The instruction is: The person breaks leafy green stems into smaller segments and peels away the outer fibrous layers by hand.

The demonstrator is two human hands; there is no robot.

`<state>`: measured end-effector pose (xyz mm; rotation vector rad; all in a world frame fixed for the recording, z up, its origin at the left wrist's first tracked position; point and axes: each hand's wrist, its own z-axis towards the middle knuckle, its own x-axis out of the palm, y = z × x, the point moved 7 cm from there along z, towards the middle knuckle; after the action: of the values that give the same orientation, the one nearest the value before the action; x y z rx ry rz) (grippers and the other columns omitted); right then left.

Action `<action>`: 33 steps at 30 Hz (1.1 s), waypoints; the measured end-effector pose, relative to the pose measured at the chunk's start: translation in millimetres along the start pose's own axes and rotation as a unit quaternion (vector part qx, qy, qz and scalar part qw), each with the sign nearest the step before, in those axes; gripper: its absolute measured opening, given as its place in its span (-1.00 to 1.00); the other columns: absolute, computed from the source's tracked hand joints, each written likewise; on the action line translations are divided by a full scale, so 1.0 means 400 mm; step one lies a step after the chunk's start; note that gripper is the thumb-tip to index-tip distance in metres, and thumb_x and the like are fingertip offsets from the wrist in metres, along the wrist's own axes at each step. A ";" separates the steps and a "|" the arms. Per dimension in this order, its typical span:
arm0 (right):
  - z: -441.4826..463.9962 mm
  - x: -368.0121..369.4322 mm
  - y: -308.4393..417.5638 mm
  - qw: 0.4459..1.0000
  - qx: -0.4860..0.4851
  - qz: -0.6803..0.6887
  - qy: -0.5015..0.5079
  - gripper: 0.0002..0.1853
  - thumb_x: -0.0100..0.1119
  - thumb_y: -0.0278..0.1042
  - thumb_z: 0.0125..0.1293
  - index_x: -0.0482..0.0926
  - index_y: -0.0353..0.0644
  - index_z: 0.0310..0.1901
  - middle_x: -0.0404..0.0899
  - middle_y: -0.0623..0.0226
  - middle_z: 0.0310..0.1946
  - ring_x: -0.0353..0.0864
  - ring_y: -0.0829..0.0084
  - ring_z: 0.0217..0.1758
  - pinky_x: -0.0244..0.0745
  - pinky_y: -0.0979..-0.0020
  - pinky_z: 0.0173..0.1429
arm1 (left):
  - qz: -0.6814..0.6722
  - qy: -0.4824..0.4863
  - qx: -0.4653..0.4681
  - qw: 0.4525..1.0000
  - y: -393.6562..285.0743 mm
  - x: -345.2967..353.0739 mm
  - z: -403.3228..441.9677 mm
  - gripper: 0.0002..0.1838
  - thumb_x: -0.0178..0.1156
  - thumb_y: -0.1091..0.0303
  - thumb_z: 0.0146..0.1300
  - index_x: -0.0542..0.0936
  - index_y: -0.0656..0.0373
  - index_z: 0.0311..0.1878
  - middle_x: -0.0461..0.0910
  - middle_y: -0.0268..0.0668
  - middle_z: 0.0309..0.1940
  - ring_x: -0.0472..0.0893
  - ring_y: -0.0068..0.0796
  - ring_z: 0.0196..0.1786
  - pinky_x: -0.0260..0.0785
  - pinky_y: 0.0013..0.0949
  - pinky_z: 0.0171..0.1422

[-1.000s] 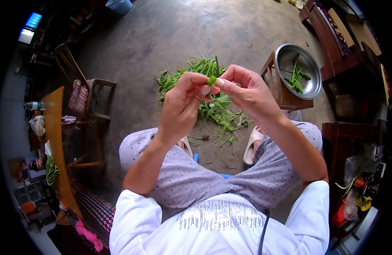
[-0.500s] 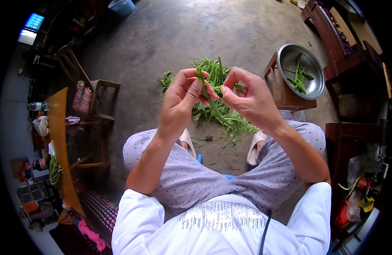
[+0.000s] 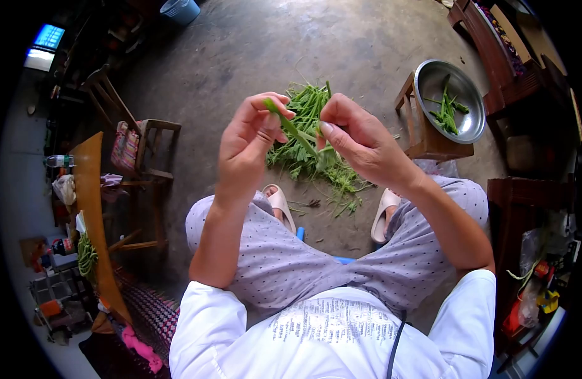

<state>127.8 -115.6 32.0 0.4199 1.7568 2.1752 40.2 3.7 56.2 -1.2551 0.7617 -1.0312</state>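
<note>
A: Count?
B: Two hands, one green stalk (image 3: 295, 132), one heap of greens (image 3: 302, 103) on the floor (image 3: 379, 50) at centre, one metal basin (image 3: 466, 86) on one wooden stool (image 3: 440, 150), upper right. Several green pieces (image 3: 448, 115) overlap in the basin; exact number not determinable.
A: Hands?
B: The left hand (image 3: 248, 136) grips the stalk left of centre, thumb against fingers. The right hand (image 3: 360, 140) pinches a green scrap (image 3: 318, 129); whether it joins the stalk, I cannot tell.
A: Changes from half a second earlier?
B: Left hand farther left, hands wider apart, stalk slanting more toward upper left.
</note>
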 end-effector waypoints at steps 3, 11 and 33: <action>-0.004 -0.012 -0.004 0.989 0.064 -0.129 0.018 -0.92 -0.04 -0.46 0.41 0.31 -0.24 -0.16 0.37 0.37 -0.43 0.41 0.57 -0.38 0.34 0.49 -0.30 | -0.004 -0.001 0.021 1.000 -0.016 -0.027 0.002 -0.83 0.00 0.35 0.41 0.46 0.21 -0.05 0.42 -0.24 0.04 0.52 -0.53 -0.03 0.29 -0.54 -0.05; -0.019 -0.007 -0.004 0.933 -0.135 -0.335 0.008 -0.87 0.02 -0.58 0.22 0.33 -0.25 -0.21 0.47 0.13 -0.38 0.54 0.12 -0.32 0.42 0.18 -0.23 | -0.128 -0.013 0.021 0.991 -0.050 -0.107 0.006 -0.86 -0.01 0.37 0.41 0.40 0.15 -0.03 0.47 -0.27 -0.11 0.54 -0.40 0.01 0.38 -0.51 -0.07; -0.087 -0.213 -0.251 0.838 0.231 -0.493 0.040 -0.86 0.00 -0.55 -0.05 0.47 -0.29 -0.39 0.54 -0.02 -0.42 0.53 -0.05 -0.25 0.39 0.08 -0.19 | -0.211 0.021 0.099 0.972 -0.097 -0.227 -0.014 -0.79 0.11 0.48 0.31 0.38 0.17 -0.03 0.40 -0.29 -0.16 0.43 -0.40 -0.03 0.37 -0.52 -0.06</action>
<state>196.7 -162.2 -75.8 -0.4309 1.9014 1.0479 -6.7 85.3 86.3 -1.2501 0.4158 -1.4448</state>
